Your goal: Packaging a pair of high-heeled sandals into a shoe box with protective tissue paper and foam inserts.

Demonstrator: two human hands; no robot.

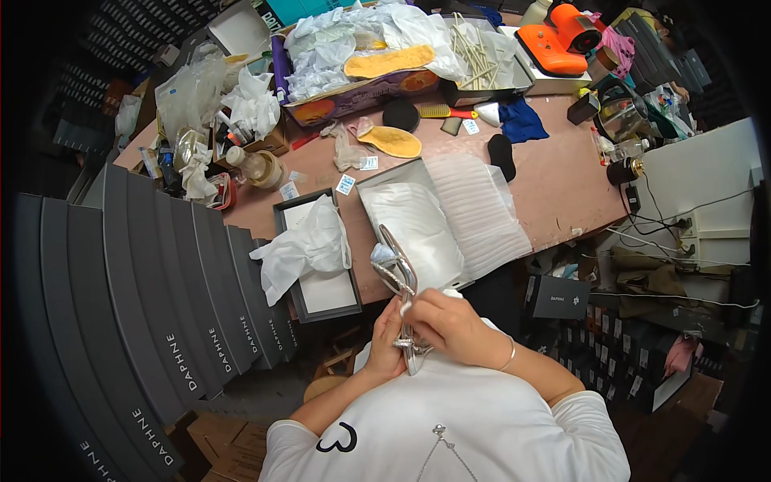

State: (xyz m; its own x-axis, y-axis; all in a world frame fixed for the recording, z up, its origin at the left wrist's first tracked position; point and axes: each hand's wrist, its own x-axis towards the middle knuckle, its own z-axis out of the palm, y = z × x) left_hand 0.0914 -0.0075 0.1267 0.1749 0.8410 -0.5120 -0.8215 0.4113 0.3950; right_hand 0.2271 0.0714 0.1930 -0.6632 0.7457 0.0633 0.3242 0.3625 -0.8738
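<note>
A silver strappy sandal (408, 275) is held upright close to my chest, toe pointing away, with a pale wad of stuffing at its toe end. My left hand (385, 337) is closed round its heel part from the left. On the other side, my right hand (451, 325) has its fingers bent together against the sandal's side, with bits of something white, a cloth or tissue, showing at them. Just beyond lies an open grey shoebox (392, 172) lined with white paper. Left of it, crumpled white tissue (309, 245) covers part of a grey box tray (354, 302).
Tall stacks of grey shoeboxes (132, 273) stand at my left. Ribbed white padding (474, 205) lies right of the open box. Farther back are a yellow insole (391, 142), a black brush (500, 157), a blue cloth (522, 120), a purple carton (353, 103) and an orange device (554, 44).
</note>
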